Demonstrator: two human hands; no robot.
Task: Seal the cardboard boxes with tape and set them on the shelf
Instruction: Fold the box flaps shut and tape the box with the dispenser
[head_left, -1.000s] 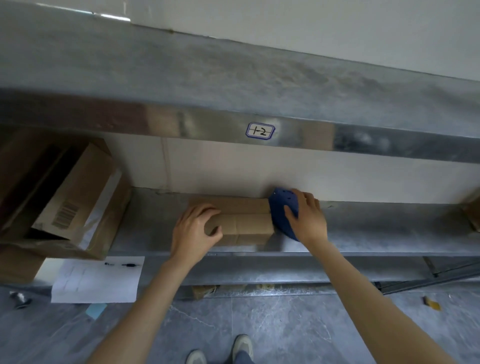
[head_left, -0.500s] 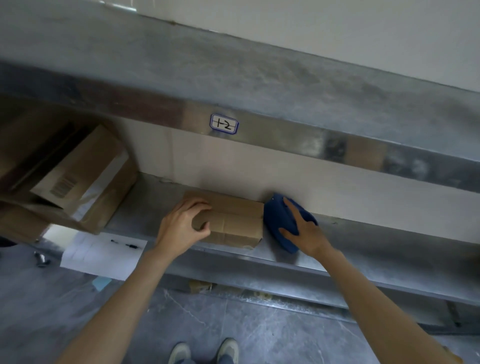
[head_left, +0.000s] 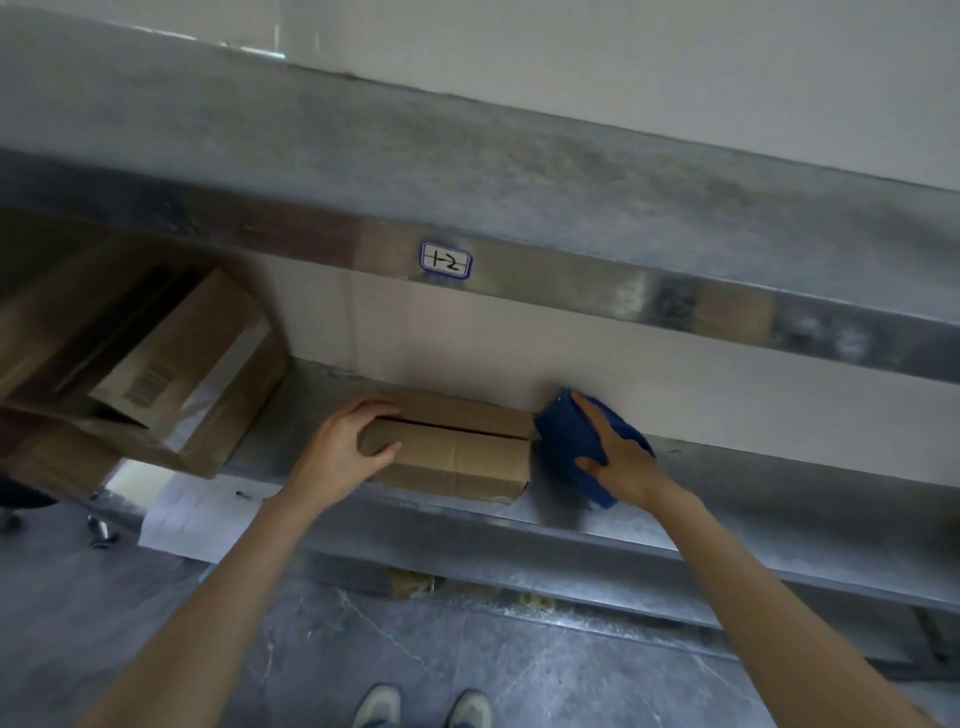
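A small brown cardboard box (head_left: 457, 447) lies on the lower metal shelf (head_left: 727, 499), close to the back wall. A dark seam runs along its top between the flaps. My left hand (head_left: 343, 447) grips the box's left end, fingers over the top and thumb on the front. My right hand (head_left: 618, 462) holds a blue tape dispenser (head_left: 566, 441), which touches the right end of the box. The tape itself is hidden.
Larger cardboard boxes (head_left: 171, 374) with a barcode label sit at the left end of the shelf, one tilted. The upper shelf (head_left: 467, 171) overhangs, with a label "1-2" (head_left: 445, 260). White paper (head_left: 197, 514) lies below left. My shoes (head_left: 421, 706) stand on grey floor.
The view has shifted a little. My right hand has slid lower on the blue dispenser and away from the box's end. My left hand keeps its grip on the box.
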